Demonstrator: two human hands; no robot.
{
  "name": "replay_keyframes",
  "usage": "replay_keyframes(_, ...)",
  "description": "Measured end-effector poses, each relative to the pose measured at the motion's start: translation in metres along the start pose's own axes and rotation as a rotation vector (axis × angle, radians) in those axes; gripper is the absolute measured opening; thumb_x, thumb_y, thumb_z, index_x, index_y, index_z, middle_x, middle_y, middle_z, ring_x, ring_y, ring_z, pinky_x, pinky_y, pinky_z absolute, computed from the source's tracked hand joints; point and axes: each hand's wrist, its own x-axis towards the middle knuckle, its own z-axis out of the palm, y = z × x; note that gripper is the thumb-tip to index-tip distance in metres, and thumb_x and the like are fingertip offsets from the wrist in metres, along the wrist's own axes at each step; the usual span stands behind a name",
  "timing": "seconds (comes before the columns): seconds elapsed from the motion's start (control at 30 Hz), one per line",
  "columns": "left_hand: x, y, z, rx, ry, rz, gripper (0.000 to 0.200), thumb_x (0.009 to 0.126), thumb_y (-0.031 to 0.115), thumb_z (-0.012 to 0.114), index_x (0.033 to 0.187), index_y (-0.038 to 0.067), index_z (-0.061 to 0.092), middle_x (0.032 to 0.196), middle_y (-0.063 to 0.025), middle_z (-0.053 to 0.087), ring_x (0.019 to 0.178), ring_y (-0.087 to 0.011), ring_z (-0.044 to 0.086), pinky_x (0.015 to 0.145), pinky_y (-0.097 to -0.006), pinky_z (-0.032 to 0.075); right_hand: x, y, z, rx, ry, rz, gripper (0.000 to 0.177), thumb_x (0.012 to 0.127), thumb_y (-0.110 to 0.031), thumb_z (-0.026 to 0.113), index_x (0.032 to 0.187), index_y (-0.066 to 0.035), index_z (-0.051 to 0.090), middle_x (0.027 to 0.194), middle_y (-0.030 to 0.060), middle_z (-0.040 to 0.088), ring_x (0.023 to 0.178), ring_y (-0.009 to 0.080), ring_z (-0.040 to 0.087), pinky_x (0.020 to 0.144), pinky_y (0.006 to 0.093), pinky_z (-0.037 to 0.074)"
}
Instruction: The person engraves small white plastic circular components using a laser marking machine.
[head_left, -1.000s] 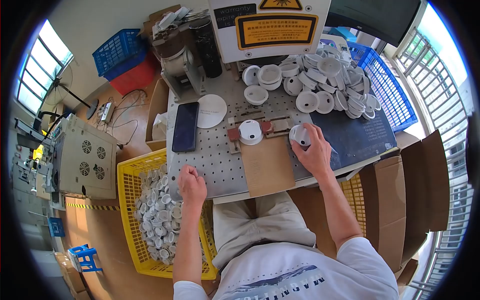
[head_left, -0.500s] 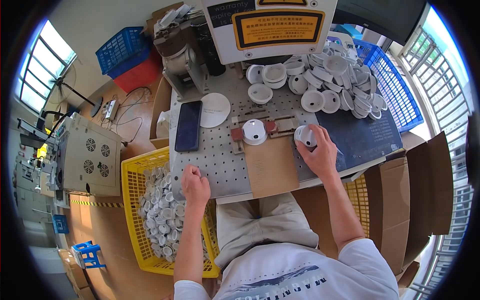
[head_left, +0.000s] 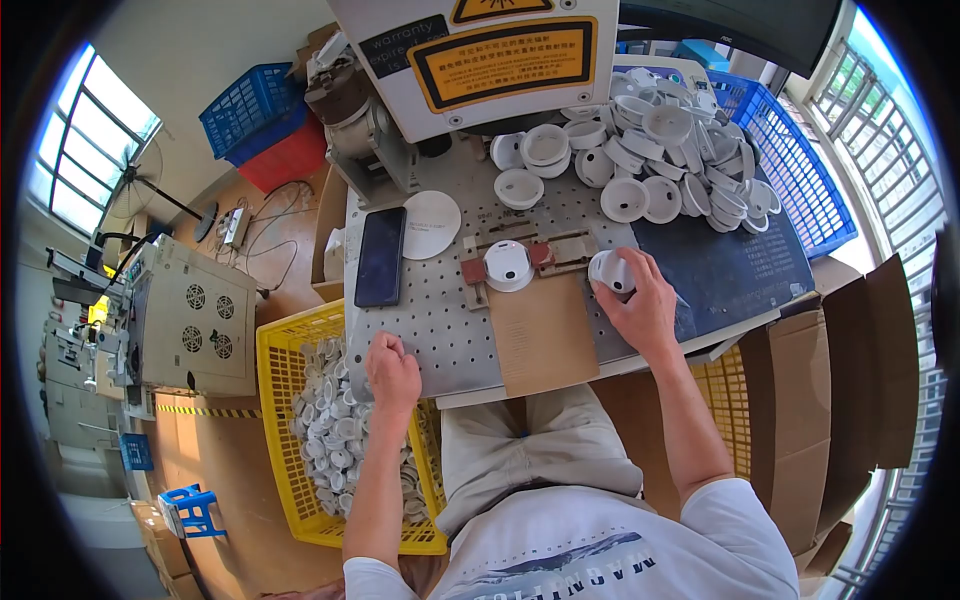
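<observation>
The right hand [head_left: 640, 305] is reaching forward over the desk [head_left: 430, 320] with the forearm stretched. Its fingers are curling around a white round part [head_left: 610, 270] and are gripping it from above, at the left edge of a dark mat [head_left: 725, 265]. The left hand [head_left: 393, 372] is resting at the near edge of the desk, closed in a fist with the knuckles up. Whether something is inside it, I cannot tell.

Between the two hands a brown sheet [head_left: 540, 335] is lying flat. Just behind it a fixture [head_left: 555, 252] is holding a second white part [head_left: 508, 265]. A black phone [head_left: 381, 256] and a flat white disc [head_left: 430, 224] are lying on the left side of the perforated desk. A pile of white parts [head_left: 670, 170] is covering the far right corner, beside a blue basket [head_left: 800, 190].

Below the left hand a yellow basket [head_left: 272, 420] is standing on the floor, full of small white pieces [head_left: 335, 440]. A grey cabinet [head_left: 195, 320] with round vents is standing further left. Cardboard boxes [head_left: 850, 370] are standing on the right, near the window bars.
</observation>
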Motion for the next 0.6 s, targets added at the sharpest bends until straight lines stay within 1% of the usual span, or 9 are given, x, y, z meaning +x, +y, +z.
replay_keyframes(0.1, 0.019, 0.017, 0.006, -0.034, 0.023, -0.019, 0.019, 0.066, -0.009, 0.049, 0.083, -0.003, 0.051, 0.085, -0.0147, 0.053, 0.078, -0.0326, 0.052, 0.073, -0.0423, 0.042, 0.000, 0.002, -0.002, 0.097, -0.035, 0.101, 0.046, 0.077, -0.023, 0.075, 0.116, -0.004, 0.060, 0.114, 0.0147, 0.064, 0.086, 0.0352, 0.067, 0.073, 0.0392, 0.055)
replay_keyframes(0.17, 0.043, 0.049, 0.016, -0.030, 0.085, 0.244, 0.013, 0.066, -0.009, 0.053, 0.078, -0.006, 0.057, 0.100, -0.0183, 0.054, 0.091, -0.0337, 0.053, 0.083, -0.0421, 0.043, 0.000, 0.004, -0.001, 0.150, -0.038, 0.098, 0.045, 0.077, -0.020, 0.075, 0.116, -0.004, 0.059, 0.112, 0.0144, 0.065, 0.083, 0.0323, 0.068, 0.071, 0.0373, 0.054)
replay_keyframes(0.23, 0.069, 0.085, 0.032, 0.068, 0.053, 0.397, 0.004, 0.065, -0.007, 0.060, 0.069, -0.008, 0.061, 0.116, -0.0216, 0.052, 0.104, -0.0374, 0.051, 0.091, -0.0429, 0.042, 0.002, 0.003, 0.000, 0.188, -0.048, 0.075, 0.045, 0.077, -0.018, 0.074, 0.116, -0.003, 0.059, 0.111, 0.0141, 0.065, 0.081, 0.0294, 0.068, 0.069, 0.0354, 0.054)
replay_keyframes(0.3, 0.086, 0.120, 0.057, 0.046, 0.057, 0.446, 0.008, 0.067, -0.002, 0.063, 0.062, -0.008, 0.064, 0.110, -0.0227, 0.058, 0.107, -0.0394, 0.050, 0.092, -0.0450, 0.042, 0.001, 0.006, -0.001, 0.331, -0.049, 0.196, 0.045, 0.078, -0.015, 0.074, 0.118, -0.001, 0.059, 0.108, 0.0133, 0.064, 0.073, 0.0214, 0.065, 0.064, 0.0309, 0.053)
replay_keyframes(0.33, 0.089, 0.131, 0.072, 0.139, -0.021, 0.491, 0.010, 0.067, 0.002, 0.064, 0.063, -0.008, 0.065, 0.102, -0.0226, 0.060, 0.108, -0.0390, 0.049, 0.093, -0.0456, 0.042, 0.001, 0.008, -0.002, 0.319, -0.054, 0.183, 0.045, 0.078, -0.015, 0.074, 0.118, -0.001, 0.059, 0.108, 0.0133, 0.064, 0.073, 0.0214, 0.065, 0.064, 0.0309, 0.053)
replay_keyframes(0.4, 0.084, 0.150, 0.091, 0.223, -0.096, 0.521, 0.013, 0.067, 0.006, 0.066, 0.064, -0.007, 0.067, 0.095, -0.0225, 0.062, 0.109, -0.0386, 0.049, 0.093, -0.0462, 0.041, 0.000, 0.011, -0.001, 0.482, -0.017, 0.233, 0.045, 0.080, -0.012, 0.073, 0.121, 0.000, 0.056, 0.097, 0.0083, 0.063, 0.066, 0.0121, 0.059, 0.059, 0.0251, 0.048)
replay_keyframes(0.47, 0.072, 0.163, 0.098, 0.249, -0.482, 0.587, 0.016, 0.066, 0.012, 0.066, 0.062, -0.003, 0.069, 0.083, -0.0237, 0.062, 0.110, -0.0391, 0.048, 0.094, -0.0491, 0.040, 0.001, 0.008, -0.004, 0.556, -0.014, 0.249, 0.046, 0.081, -0.010, 0.073, 0.122, 0.000, 0.055, 0.091, 0.0058, 0.063, 0.063, 0.0075, 0.056, 0.057, 0.0221, 0.046)
replay_keyframes(0.5, 0.057, 0.162, 0.099, 0.243, -0.479, 0.575, 0.016, 0.066, 0.012, 0.066, 0.062, -0.003, 0.069, 0.083, -0.0237, 0.062, 0.110, -0.0391, 0.048, 0.094, -0.0491, 0.040, 0.000, 0.001, -0.009, 0.520, -0.044, 0.216, 0.046, 0.082, -0.009, 0.073, 0.123, 0.000, 0.054, 0.085, 0.0033, 0.062, 0.062, 0.0058, 0.054, 0.056, 0.0213, 0.045)
replay_keyframes(0.6, 0.032, 0.153, 0.087, 0.164, -0.209, 0.649, 0.014, 0.065, 0.013, 0.067, 0.064, 0.001, 0.073, 0.099, -0.0306, 0.061, 0.118, -0.0431, 0.045, 0.098, -0.0571, 0.036, 0.003, -0.019, -0.010, 0.493, -0.111, 0.191, 0.047, 0.082, -0.007, 0.073, 0.124, 0.001, 0.054, 0.077, 0.0006, 0.061, 0.061, 0.0040, 0.052, 0.056, 0.0203, 0.044)
